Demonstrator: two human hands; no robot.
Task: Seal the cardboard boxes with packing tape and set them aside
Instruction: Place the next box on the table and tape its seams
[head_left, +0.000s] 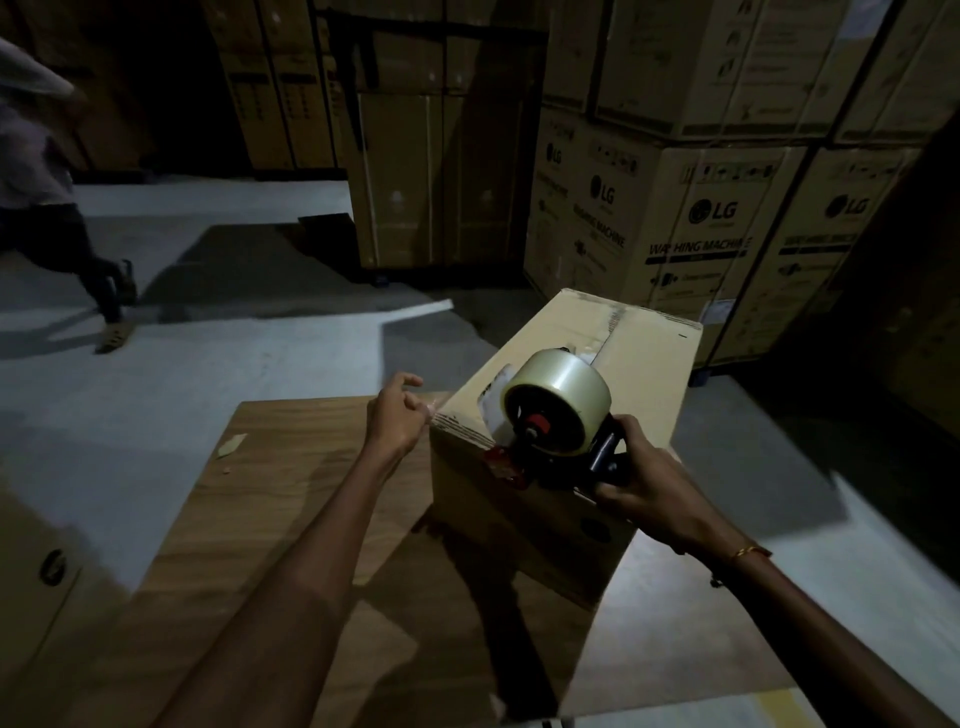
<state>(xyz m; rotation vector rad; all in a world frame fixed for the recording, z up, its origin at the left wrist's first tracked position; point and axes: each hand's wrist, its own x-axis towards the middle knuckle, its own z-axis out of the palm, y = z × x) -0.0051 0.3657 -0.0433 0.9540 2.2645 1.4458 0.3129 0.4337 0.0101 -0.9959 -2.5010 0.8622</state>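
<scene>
A brown cardboard box (639, 358) stands on a wooden table (270, 499), its top flaps closed with old tape along the seam. My right hand (644, 486) grips the handle of a tape dispenser (556, 410) that carries a clear tape roll and rests on the box's near top edge. My left hand (400, 415) is at the box's near left corner, its fingers pinching the free end of the clear tape (436, 402) against that corner.
Tall stacks of printed washing-machine cartons (701, 223) fill the back and right. A person (47, 171) walks across the concrete floor at the far left. A small tape scrap (231, 445) lies on the table. Another carton (47, 566) sits at the lower left.
</scene>
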